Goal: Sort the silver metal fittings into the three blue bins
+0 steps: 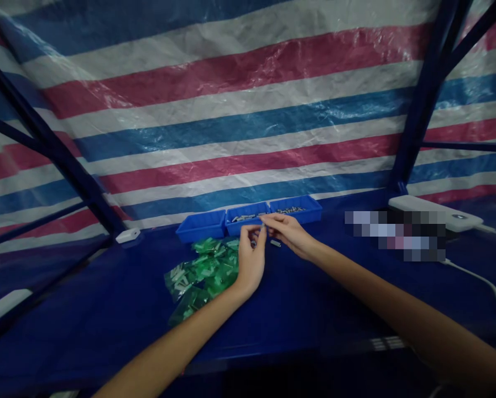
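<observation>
My left hand (251,258) and my right hand (291,232) meet in front of the blue bins, fingertips pinched close together. Between them is something small that I cannot make out. A small silvery metal piece (275,242) lies on the blue table just below my right fingers. Left of my left hand spreads a heap of green-tinted plastic bags (214,268) with small pale parts inside. The middle blue bin (248,225) holds several slim metallic pieces (248,217), partly hidden by my hands. In the right blue bin (313,210) lie many small metal parts (287,211).
A left blue bin (202,225) stands beside the other two. White power bank-like device (438,213) and white cable (484,279) lie at right, near a blurred-out patch. A white block (128,235) sits by the left frame post (77,182). Striped sheeting (239,127) hangs behind.
</observation>
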`<act>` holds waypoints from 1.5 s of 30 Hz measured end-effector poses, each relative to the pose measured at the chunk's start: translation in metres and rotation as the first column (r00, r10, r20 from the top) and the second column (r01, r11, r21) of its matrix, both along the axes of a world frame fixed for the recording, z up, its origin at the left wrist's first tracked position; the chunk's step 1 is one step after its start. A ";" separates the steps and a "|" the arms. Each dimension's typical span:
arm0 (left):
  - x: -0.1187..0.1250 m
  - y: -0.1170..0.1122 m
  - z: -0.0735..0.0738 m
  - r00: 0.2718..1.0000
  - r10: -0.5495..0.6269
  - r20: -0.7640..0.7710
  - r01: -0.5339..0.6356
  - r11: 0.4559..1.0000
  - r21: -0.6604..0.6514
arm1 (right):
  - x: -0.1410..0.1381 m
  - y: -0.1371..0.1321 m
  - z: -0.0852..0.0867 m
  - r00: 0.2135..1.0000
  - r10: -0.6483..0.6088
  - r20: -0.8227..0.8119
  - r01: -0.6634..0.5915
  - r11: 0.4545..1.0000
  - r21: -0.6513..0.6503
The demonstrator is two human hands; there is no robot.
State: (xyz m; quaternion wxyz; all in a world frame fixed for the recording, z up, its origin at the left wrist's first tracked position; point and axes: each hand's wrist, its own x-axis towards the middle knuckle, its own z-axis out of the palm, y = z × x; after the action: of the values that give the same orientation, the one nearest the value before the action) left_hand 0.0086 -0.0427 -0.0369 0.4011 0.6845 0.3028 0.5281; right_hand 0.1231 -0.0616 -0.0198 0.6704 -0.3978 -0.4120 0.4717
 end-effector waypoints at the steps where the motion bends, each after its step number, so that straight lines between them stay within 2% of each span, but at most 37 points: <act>1: 0.000 -0.001 -0.001 0.999 -0.017 -0.028 0.018 1.000 0.001 | 0.001 0.000 0.000 0.999 -0.022 0.045 0.021 1.000 0.008; 4: 0.001 -0.004 -0.005 0.992 -0.046 -0.120 0.052 0.997 0.049 | 0.004 0.001 -0.001 0.987 -0.079 0.142 0.080 0.997 0.000; 6: 0.000 -0.005 -0.008 0.968 -0.036 -0.250 0.077 0.985 0.156 | 0.007 0.003 -0.003 0.978 -0.136 0.157 0.140 0.990 -0.020; 8: -0.001 -0.006 -0.011 0.901 0.019 -0.433 0.128 0.943 0.307 | 0.011 0.005 -0.005 0.966 -0.206 0.159 0.215 0.976 -0.041; 10: -0.003 -0.006 -0.014 0.799 0.101 -0.593 0.204 0.882 0.425 | 0.014 0.008 -0.008 0.947 -0.268 0.176 0.281 0.958 -0.056; 13: -0.006 -0.006 -0.020 0.671 0.182 -0.718 0.289 0.829 0.480 | 0.018 0.012 -0.012 0.933 -0.284 0.221 0.305 0.950 -0.067; 16: -0.006 -0.004 -0.023 0.617 0.217 -0.757 0.302 0.823 0.482 | 0.019 0.014 -0.017 0.934 -0.252 0.255 0.279 0.957 -0.076; 20: -0.006 -0.004 -0.021 0.606 0.212 -0.767 0.326 0.814 0.482 | 0.019 0.017 -0.021 0.929 -0.236 0.286 0.266 0.961 -0.073; 24: -0.006 -0.010 -0.018 0.610 0.184 -0.771 0.363 0.799 0.478 | 0.019 0.019 -0.022 0.909 -0.274 0.313 0.300 0.953 -0.037; 32: -0.005 -0.012 -0.015 0.593 0.108 -0.798 0.384 0.833 0.399 | 0.020 0.022 -0.028 0.894 -0.278 0.352 0.302 0.953 -0.014; 38: -0.004 -0.017 -0.011 0.637 0.035 -0.770 0.428 0.815 0.391 | 0.026 0.026 -0.034 0.890 -0.267 0.371 0.305 0.951 -0.048; 45: -0.003 -0.029 -0.011 0.668 0.008 -0.745 0.453 0.789 0.415 | 0.027 0.028 -0.040 0.901 -0.192 0.390 0.226 0.973 -0.044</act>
State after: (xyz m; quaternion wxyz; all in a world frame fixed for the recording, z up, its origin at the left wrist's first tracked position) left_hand 0.0054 -0.0718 -0.0475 0.0932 0.9536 0.1709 0.2296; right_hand 0.1498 -0.0339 -0.0599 0.6055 -0.5533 -0.4687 0.3280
